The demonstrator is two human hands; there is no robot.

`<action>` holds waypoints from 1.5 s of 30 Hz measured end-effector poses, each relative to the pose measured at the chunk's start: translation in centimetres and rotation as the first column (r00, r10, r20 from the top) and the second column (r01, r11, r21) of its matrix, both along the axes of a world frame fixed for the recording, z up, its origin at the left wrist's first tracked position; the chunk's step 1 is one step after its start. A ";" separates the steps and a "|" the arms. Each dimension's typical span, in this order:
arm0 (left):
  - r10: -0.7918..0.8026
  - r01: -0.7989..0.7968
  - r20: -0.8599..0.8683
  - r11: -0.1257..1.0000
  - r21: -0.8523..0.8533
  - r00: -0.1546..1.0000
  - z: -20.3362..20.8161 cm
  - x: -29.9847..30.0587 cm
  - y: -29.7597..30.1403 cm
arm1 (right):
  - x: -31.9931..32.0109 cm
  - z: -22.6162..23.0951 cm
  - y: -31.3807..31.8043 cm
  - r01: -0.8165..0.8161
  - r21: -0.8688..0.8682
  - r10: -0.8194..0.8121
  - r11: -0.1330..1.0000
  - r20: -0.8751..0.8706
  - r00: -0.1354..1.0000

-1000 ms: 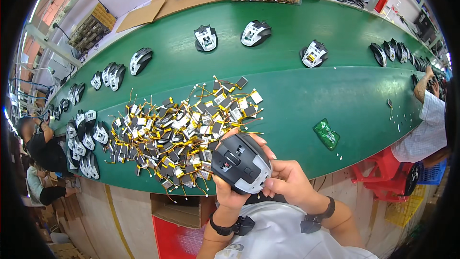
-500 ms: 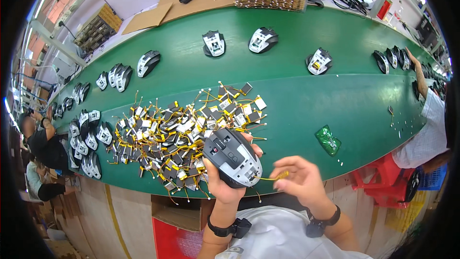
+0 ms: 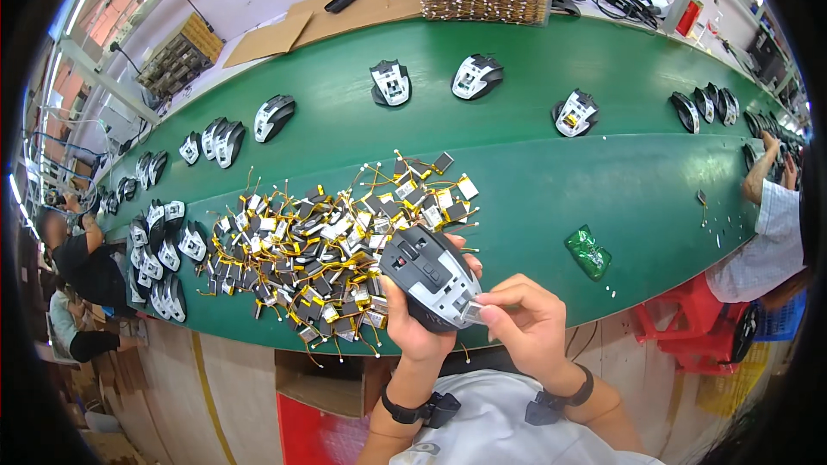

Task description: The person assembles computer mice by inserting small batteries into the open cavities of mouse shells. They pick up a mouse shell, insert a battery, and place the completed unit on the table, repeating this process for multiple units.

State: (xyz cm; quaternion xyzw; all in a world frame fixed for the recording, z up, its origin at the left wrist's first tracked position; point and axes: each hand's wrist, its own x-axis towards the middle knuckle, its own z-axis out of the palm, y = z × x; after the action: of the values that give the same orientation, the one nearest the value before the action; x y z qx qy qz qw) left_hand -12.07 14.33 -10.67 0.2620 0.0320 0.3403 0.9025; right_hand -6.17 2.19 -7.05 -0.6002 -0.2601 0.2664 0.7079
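Note:
My left hand (image 3: pixel 415 328) is wrapped round a computer mouse (image 3: pixel 428 279) with a dark grey shell and a pale, partly open rear section. Between the thumb and fingertips of my right hand (image 3: pixel 532 319) is a small silvery battery (image 3: pixel 473 311), its edge against the opening at the mouse's rear. Most of this battery's wire is hidden. Left of the mouse spreads a heap of small flat batteries (image 3: pixel 301 245), silver and dark, with yellow ends and thin wires tipped with white plugs.
Half-built mice stand clustered (image 3: pixel 157 245) at the left of the green bench (image 3: pixel 525 189), and more sit in the far lane (image 3: pixel 391 83). A green packet (image 3: pixel 588 252) lies right of my hands. At the far right, a co-worker's arms (image 3: pixel 762 174) reach over other mice.
My right hand has moved left to the mouse's rear and brought the battery up against it; the yellow lead seen stretched between them is now hidden. The co-worker's arm has shifted.

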 end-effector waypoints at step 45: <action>0.037 -0.053 -0.069 0.969 -0.240 0.997 -0.2 0.7 -1.1 | 0.2 -0.4 0.7 0.251 -0.009 -0.162 0.968 0.739 0.653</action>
State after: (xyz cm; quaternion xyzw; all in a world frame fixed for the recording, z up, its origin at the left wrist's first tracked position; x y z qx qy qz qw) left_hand -11.42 13.26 -10.85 0.1603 0.1081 0.3456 0.9182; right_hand -5.98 2.84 -7.46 -0.7202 -0.4365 -0.0647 0.5354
